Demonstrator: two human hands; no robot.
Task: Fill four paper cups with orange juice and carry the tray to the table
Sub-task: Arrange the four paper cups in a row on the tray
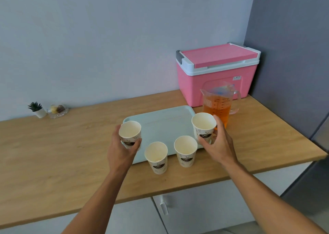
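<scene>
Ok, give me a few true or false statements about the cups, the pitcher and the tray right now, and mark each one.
1. Each hand holds a paper cup: the left hand holds the left cup, the right hand holds the right cup. True.
2. All four cups are full of juice. False: the cups look empty; the orange juice is in the pitcher.
3. The pitcher stands in front of the pink cooler. True.
4. The two free cups lie on their sides. False: both stand upright.
5. The tray is red. False: it is pale blue-green.
</scene>
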